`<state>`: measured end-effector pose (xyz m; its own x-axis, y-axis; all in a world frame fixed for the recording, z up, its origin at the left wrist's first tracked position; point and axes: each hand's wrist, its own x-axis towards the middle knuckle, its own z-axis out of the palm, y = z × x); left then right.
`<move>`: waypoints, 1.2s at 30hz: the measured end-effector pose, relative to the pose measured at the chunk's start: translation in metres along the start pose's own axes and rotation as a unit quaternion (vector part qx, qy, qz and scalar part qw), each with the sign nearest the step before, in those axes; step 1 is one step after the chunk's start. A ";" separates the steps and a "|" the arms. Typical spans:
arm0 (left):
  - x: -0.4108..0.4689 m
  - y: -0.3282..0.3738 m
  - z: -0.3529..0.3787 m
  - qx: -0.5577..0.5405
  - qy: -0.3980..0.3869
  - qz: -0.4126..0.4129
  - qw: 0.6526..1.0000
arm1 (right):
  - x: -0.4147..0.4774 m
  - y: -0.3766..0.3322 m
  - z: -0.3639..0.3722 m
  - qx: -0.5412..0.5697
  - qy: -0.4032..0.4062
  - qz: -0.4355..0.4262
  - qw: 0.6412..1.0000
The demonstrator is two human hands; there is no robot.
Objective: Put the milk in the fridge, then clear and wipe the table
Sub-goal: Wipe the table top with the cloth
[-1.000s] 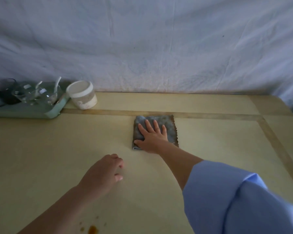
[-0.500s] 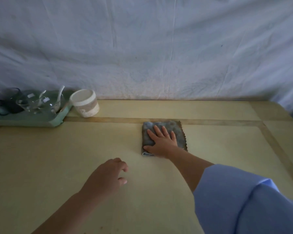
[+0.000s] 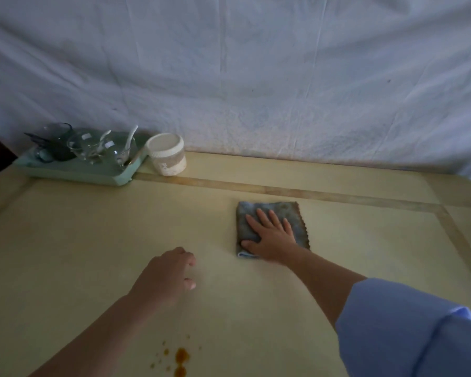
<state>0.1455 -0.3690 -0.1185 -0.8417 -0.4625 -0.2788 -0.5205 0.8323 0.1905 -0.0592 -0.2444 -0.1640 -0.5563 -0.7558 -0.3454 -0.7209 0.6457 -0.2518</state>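
A folded grey cloth (image 3: pixel 294 216) lies on the pale yellow table (image 3: pixel 93 240), right of the middle. My right hand (image 3: pixel 269 235) presses flat on the cloth with straight, spread fingers. My left hand (image 3: pixel 166 278) rests on the bare tabletop to the left of the cloth, fingers loosely curled and holding nothing. Brown spots of a spill (image 3: pixel 180 360) mark the table near its front edge, below my left hand. No milk is in view.
A green tray (image 3: pixel 74 172) with glass bowls and spoons stands at the back left. A white cup (image 3: pixel 167 155) sits beside it. A white sheet (image 3: pixel 256 77) hangs behind the table. The table's right edge runs near the frame's right side.
My right hand stays pressed on the cloth, which has slid a little to the right. The view has tilted down, bringing the brown spots back into sight. My left hand has barely moved.
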 end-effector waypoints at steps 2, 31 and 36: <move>0.000 -0.010 -0.004 -0.002 0.011 0.006 1.000 | 0.010 0.006 -0.007 0.014 0.009 0.060 0.998; 0.023 -0.183 -0.039 0.007 -0.034 0.019 0.999 | 0.077 -0.227 0.038 -0.016 -0.014 -0.049 0.999; -0.010 -0.236 -0.042 0.012 -0.025 -0.015 1.000 | 0.080 -0.293 0.056 -0.034 -0.029 -0.102 0.994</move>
<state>0.2710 -0.5733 -0.1209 -0.8172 -0.4724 -0.3301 -0.5415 0.8255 0.1592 0.1309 -0.4883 -0.1685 -0.3719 -0.8616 -0.3454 -0.8440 0.4687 -0.2606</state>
